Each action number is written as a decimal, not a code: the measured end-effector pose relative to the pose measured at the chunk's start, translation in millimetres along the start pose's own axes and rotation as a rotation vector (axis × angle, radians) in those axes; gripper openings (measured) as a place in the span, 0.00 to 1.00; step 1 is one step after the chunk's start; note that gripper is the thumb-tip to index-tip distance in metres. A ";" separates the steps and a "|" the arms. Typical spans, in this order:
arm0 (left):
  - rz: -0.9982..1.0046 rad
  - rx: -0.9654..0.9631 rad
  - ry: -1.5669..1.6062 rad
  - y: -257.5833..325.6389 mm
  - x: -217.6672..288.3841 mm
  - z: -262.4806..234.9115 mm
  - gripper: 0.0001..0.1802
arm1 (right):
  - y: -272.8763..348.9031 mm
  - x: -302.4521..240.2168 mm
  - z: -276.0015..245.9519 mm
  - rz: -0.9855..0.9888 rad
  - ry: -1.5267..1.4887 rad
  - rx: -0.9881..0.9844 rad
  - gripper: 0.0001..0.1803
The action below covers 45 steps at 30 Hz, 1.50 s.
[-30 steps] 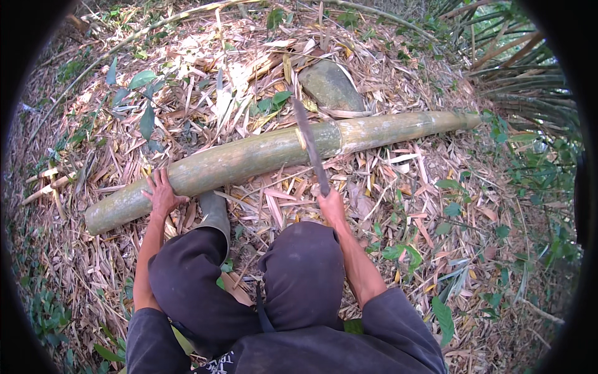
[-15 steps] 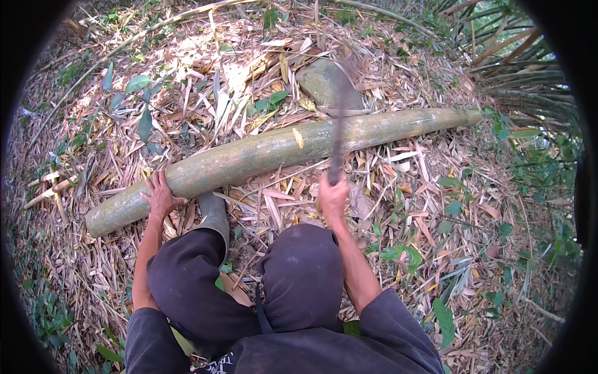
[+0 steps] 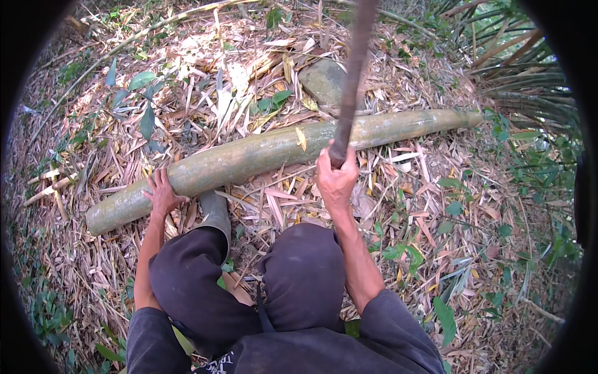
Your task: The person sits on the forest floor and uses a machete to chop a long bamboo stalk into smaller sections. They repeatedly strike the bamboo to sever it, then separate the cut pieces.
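Observation:
A thick green-brown bamboo pole lies slantwise across the ground in front of me, its cut end at the near left. My left hand rests against its near side close to that end, fingers spread over the curve. A fresh pale nick shows in the bark around the middle of the pole. My right hand is closed round the handle of a machete, raised so that its long dark blade points up and away, slightly smeared by motion. From this view the blade passes in front of the pole.
Under the pole's far side sits a grey stone. My boot stands against the pole's near side, beside my left hand. Dry bamboo leaves litter the ground. Bamboo stems crowd the far right, and a long thin cane arcs behind.
My right hand has moved up and slightly away from me, and the machete has risen closer to the camera. My left hand and the pole have stayed in place.

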<state>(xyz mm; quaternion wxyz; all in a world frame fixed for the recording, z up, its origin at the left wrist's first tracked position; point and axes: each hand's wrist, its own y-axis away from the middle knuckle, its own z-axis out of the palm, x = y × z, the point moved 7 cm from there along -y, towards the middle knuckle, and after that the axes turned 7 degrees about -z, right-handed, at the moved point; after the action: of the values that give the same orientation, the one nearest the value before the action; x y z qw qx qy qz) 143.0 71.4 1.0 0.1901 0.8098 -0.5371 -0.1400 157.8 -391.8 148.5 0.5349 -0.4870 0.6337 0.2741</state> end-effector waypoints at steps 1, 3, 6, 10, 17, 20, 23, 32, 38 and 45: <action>-0.004 -0.004 0.000 1.1 0.3 -1.2 0.71 | -5.2 -11.1 1.2 -0.077 -0.064 0.074 0.10; -0.008 -0.005 -0.004 1.0 -1.2 -2.8 0.71 | 2.0 2.2 6.6 0.001 0.006 0.019 0.09; 0.002 0.002 -0.004 0.8 3.2 0.3 0.70 | 73.0 118.8 -9.1 0.318 0.492 -0.336 0.13; -0.009 0.015 -0.006 -2.7 -5.0 -0.3 0.70 | 121.5 151.6 -21.4 0.490 0.571 -0.514 0.17; -0.009 -0.012 -0.035 2.7 -0.3 -0.6 0.71 | 24.1 10.1 5.8 0.113 0.101 -0.106 0.08; -0.006 0.004 -0.038 -0.3 0.6 -2.2 0.71 | 23.3 20.2 7.4 -0.069 -0.098 0.085 0.06; -0.004 0.001 -0.046 -0.1 4.0 0.7 0.71 | 97.6 131.7 -4.7 0.235 0.472 -0.263 0.10; -0.021 0.001 -0.049 0.9 -1.5 -6.2 0.71 | 34.9 36.1 12.2 0.223 0.265 -0.224 0.09; -0.026 -0.016 -0.068 -1.1 0.5 -1.8 0.72 | 45.6 57.9 11.4 0.060 0.230 -0.116 0.10; -0.018 0.011 -0.038 -1.4 -9.1 2.4 0.72 | 92.9 132.6 1.3 0.341 0.578 -0.440 0.13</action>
<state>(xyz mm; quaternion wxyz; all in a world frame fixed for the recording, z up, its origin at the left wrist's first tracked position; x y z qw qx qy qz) 139.6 79.9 -1.6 0.1741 0.8129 -0.5339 -0.1541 79.9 -398.7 6.7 0.1643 -0.5347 0.7561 0.3396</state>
